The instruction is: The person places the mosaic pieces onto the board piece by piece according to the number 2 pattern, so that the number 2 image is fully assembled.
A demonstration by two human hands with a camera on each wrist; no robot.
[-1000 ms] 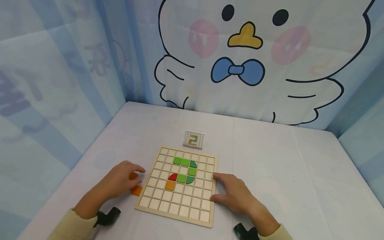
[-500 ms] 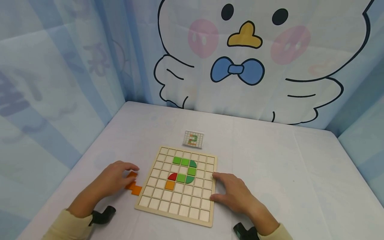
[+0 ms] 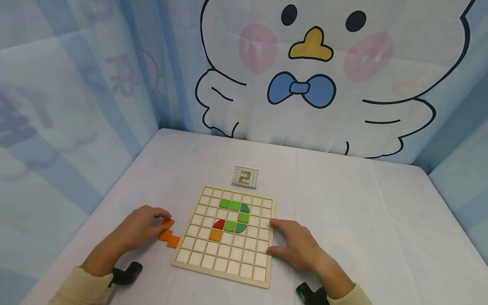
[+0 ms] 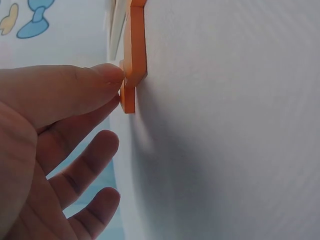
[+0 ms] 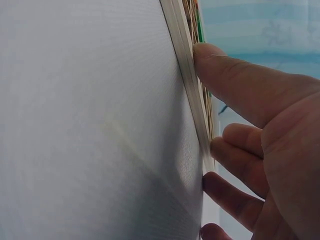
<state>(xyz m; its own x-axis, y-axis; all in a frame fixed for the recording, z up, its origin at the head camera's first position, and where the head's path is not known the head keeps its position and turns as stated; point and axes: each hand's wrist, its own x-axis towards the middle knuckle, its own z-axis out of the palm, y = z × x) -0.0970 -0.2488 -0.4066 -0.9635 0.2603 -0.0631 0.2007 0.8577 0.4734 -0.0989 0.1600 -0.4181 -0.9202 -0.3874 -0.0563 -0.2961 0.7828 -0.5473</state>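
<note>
In the head view, my left hand [image 3: 138, 227] is at the left with thumb and index finger around an orange square tile [image 3: 167, 223]. Its other fingers are spread loosely, as the left wrist view shows. More orange tiles [image 3: 173, 242] lie just below, by the board's left edge. The wooden grid board [image 3: 236, 275] carries green squares [image 3: 230, 225], dark green quarter-rounds [image 3: 241, 228], a red quarter-round [image 3: 219, 224] and one orange square [image 3: 215, 235]. My right hand [image 3: 299, 245] rests against the board's right edge, thumb and fingertips touching its rim, fingers fairly straight.
A small pattern card [image 3: 245, 176] with a coloured figure on a grid lies behind the board. White cloth covers the table [image 3: 343, 212]. A printed cartoon curtain [image 3: 305, 123] stands at the back, with blue curtains at both sides.
My left hand has drawn back leftward from the board's edge, and more of the orange tiles shows. The right hand and the board stay nearly still.
</note>
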